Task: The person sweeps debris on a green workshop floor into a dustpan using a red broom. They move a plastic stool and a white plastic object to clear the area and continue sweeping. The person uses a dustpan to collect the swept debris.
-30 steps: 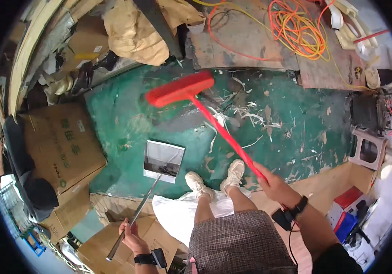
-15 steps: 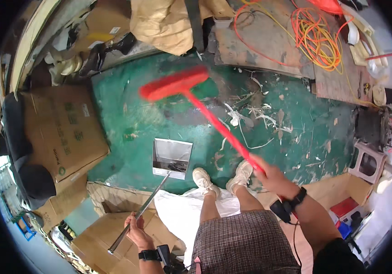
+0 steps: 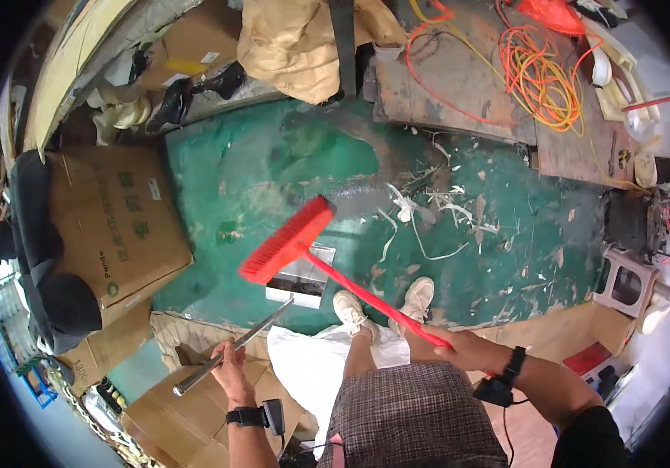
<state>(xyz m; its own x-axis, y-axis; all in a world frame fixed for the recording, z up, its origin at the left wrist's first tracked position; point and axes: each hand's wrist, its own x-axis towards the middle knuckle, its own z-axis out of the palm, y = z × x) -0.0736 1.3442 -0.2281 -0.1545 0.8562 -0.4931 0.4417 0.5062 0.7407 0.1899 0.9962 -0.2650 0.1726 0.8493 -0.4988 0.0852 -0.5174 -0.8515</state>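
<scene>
In my right hand (image 3: 466, 349) is the red handle of a broom (image 3: 370, 298), fingers wrapped round its near end. The broom's wide red head (image 3: 288, 243) hangs tilted in front of the dustpan (image 3: 294, 298) and hides part of it; whether they touch I cannot tell. My left hand (image 3: 233, 374) is closed round the long metal handle of the dustpan, which rests on the green floor just left of my shoes. Pale strips and scraps of litter (image 3: 440, 209) lie scattered on the floor ahead and to the right.
A large cardboard box (image 3: 120, 222) stands at left. Wooden boards (image 3: 452, 86) with a coiled orange and yellow cord (image 3: 542, 82) lie at the far right. White sheeting (image 3: 303, 351) lies by my feet, and a plastic stool (image 3: 626, 282) stands at right.
The broom head has swung nearer to me, from the floor beyond the dustpan to in front of it. My right hand has lowered slightly; the left keeps its hold.
</scene>
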